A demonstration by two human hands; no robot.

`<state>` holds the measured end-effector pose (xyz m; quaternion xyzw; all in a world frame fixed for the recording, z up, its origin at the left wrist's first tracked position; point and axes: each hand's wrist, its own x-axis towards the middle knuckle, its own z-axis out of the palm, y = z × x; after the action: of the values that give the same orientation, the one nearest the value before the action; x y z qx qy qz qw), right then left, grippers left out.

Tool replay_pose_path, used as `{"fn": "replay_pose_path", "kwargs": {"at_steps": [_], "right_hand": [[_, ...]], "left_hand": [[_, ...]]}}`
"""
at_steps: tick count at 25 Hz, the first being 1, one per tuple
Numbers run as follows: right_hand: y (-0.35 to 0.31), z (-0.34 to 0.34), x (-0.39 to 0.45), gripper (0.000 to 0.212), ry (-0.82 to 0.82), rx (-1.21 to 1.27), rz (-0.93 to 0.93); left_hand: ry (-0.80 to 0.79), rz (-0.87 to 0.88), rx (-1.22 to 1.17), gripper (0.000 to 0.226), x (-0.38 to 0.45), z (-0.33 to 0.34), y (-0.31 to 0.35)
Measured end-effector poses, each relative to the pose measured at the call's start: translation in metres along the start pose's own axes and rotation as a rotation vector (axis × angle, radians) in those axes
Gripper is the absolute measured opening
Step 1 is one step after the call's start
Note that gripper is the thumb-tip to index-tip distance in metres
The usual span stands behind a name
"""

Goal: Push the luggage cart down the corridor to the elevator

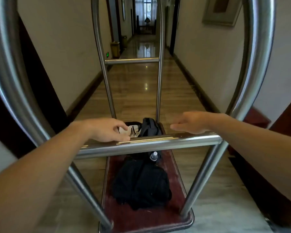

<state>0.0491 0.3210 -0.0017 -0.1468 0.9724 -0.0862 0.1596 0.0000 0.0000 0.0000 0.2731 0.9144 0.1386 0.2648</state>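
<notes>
A steel luggage cart fills the view, its near crossbar (158,142) running level in front of me and its dark red deck (180,195) below. My left hand (106,130) hovers over the bar's left part, fingers curled and apart, just touching its top. My right hand (191,122) is stretched flat above the right part of the bar, fingers extended, not gripping. A black backpack (141,182) with a water bottle (154,155) lies on the deck. A grey bag (149,127) and a white bag (133,131) sit at the far end.
The corridor runs straight ahead with a glossy wood-tone floor (141,84). Cream walls and dark door frames line both sides. A yellow bin (115,49) stands by the left wall. A framed picture (223,10) hangs on the right wall. A window area closes the far end.
</notes>
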Motion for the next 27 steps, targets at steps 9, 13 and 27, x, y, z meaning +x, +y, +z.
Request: {"fn": "replay_pose_path", "kwargs": {"at_steps": [9,13,27], "right_hand": [[0.027,0.060,-0.002,0.043,0.262,-0.310,-0.030],[0.033,0.059,0.007,0.042,0.274,-0.312,-0.036],[0.030,0.052,0.083,0.040,0.384,-0.371,0.104]], "left_hand": [[0.481,-0.017,0.429,0.048,0.001,0.064,-0.033],[0.528,-0.021,0.447,0.051,0.007,0.062,-0.043],[0.613,-0.046,0.479,0.076,0.053,0.012,-0.112]]}}
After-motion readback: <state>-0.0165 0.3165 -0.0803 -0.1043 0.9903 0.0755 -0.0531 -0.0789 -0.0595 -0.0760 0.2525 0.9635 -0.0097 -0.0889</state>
